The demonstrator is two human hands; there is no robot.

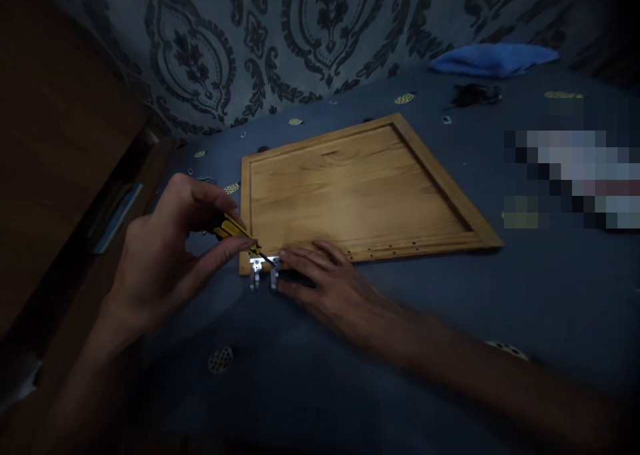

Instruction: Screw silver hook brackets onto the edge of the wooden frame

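Observation:
In my left hand point(175, 248) is a yellow-and-black screwdriver point(233, 228), gripped between thumb and fingers and slanting down to the right. Its tip meets a small silver metal bracket point(257, 263) with two prongs that stick out past the near edge of a framed wooden panel point(330, 188). The bracket sits at the panel's near left corner. Just right of it, my right hand point(335, 282) lies with fingers outstretched on the panel's edge, thumb close against the bracket. Whether that thumb presses on the metal, I cannot tell. Small dark holes run along the near edge.
A dark blue patterned bedsheet point(400, 308) lies under the panel. A blue cloth point(493, 60) and a small black object point(475, 95) lie at the back right. A blurred-out pale item point(590, 168) is at right. Brown wooden furniture point(55, 128) stands at left.

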